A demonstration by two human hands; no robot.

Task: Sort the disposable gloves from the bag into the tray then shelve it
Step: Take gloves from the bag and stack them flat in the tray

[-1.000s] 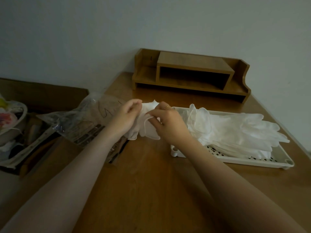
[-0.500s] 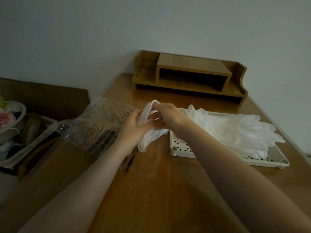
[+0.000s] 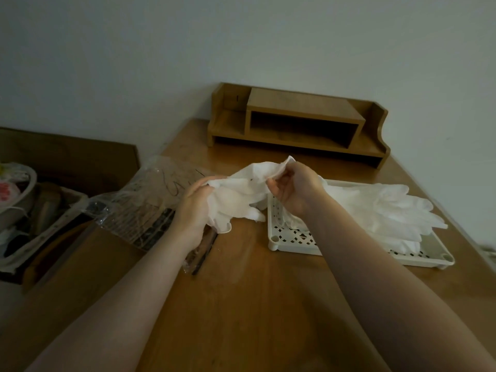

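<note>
Above table (image 3: 241, 304), white glove (image 3: 241, 194) stretched between hands: left hand (image 3: 194, 208) grips bunched end, right hand (image 3: 292, 189) pinches cuff

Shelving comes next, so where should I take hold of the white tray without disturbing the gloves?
Probably by the two short ends of the tray, one hand from the left, one from the right, fingers under the rim. The gloves lie lengthwise and their tips overhang the far right side, so grip that end near the bare front corner.
</note>
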